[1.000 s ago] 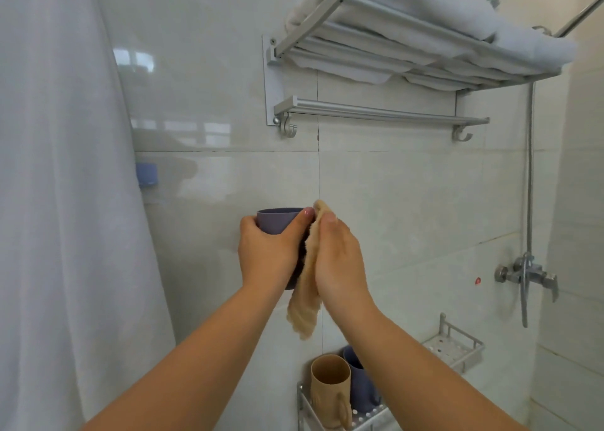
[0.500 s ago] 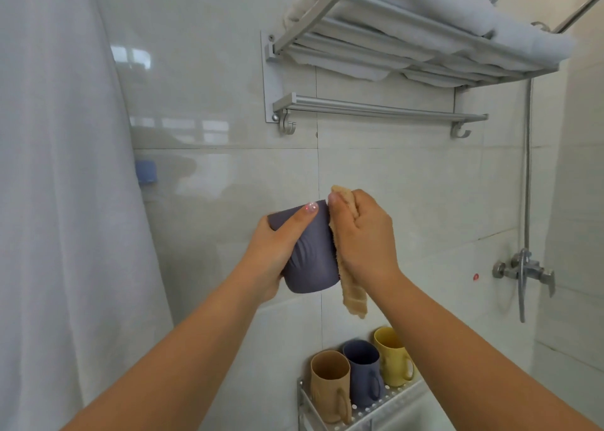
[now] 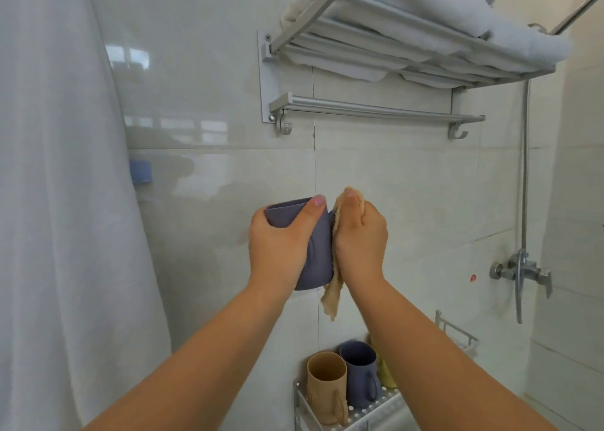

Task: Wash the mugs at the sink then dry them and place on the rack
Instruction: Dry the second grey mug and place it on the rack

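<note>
My left hand [image 3: 277, 247] grips a purple-grey mug [image 3: 318, 254] in front of the tiled wall, its rim up and to the left. My right hand [image 3: 361, 237] holds a beige cloth [image 3: 333, 295] bunched against the mug's right side; the cloth's tail hangs below the mug. Low down, a metal rack [image 3: 359, 412] on the wall carries a tan mug [image 3: 327, 386], a purple mug [image 3: 359, 373] and a yellow mug [image 3: 385, 375] mostly hidden behind my right forearm.
A white shower curtain [image 3: 65, 201] fills the left. Overhead is a metal towel shelf [image 3: 376, 38] with white towels and a bar with hooks. A shower valve [image 3: 519, 270] and hose are on the right wall, with a wire basket [image 3: 457, 332] below.
The mug has tipped back from lying sideways to more upright. My right hand has slid the cloth down along the mug's side. The view shifted slightly.
</note>
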